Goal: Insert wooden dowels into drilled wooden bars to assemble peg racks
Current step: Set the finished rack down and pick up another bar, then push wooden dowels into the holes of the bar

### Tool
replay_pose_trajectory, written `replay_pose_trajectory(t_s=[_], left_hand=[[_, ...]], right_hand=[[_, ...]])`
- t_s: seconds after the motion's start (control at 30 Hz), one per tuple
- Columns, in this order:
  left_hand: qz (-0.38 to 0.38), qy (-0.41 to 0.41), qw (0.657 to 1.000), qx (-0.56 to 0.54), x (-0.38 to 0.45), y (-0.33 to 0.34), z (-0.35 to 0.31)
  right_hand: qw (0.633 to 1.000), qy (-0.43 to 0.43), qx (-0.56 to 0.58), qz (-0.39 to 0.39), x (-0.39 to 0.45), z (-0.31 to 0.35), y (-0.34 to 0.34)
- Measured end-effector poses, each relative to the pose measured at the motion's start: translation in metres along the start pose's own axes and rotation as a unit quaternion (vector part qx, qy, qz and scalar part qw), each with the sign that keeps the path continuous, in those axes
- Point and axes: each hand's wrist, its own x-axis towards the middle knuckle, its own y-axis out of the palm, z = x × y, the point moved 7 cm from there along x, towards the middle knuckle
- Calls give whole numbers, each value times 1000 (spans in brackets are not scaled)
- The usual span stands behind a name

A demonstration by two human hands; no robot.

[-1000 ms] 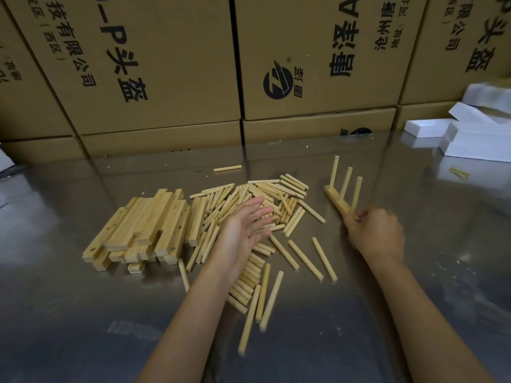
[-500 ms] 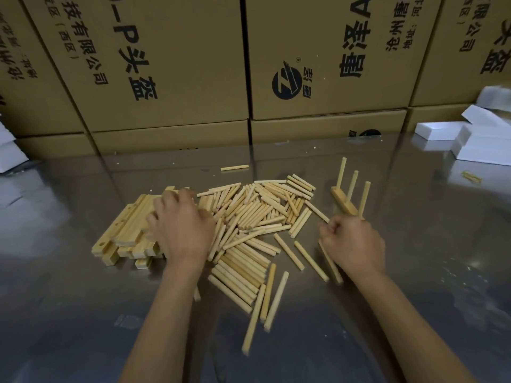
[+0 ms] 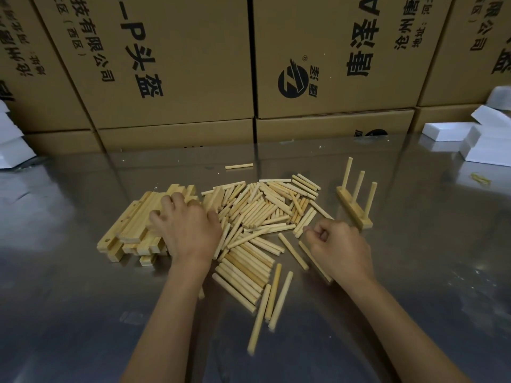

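Steel table point(image 3: 83, 313): left hand point(image 3: 188, 233) on bar stack point(image 3: 132, 228).

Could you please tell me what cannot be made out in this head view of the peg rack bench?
- Whether the left hand grips a bar: its fingers lie over the bar stack and its back hides the contact.
- What the right hand holds, if anything: the curled fingers hide the palm.
- Whether the rack has empty holes: too small to tell.
- The carton print: cut off by the top edge.
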Motion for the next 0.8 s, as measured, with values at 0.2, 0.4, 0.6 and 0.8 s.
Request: replay_pose_trajectory(t_s=[0.2, 0.4, 0.6, 0.8], left_hand=[[210, -95, 800, -554, -7, 24, -21], [543, -48, 481, -686, -52, 31, -76], [577, 54, 535, -615, -73, 26, -96], [526, 65, 585, -614, -66, 28, -96]], right_hand=[[985, -45, 161, 51, -2, 16, 7], [879, 87, 448, 139, -3, 21, 8], [836, 137, 511, 146, -4, 16, 10], [933, -62, 330, 134, -2, 38, 8]])
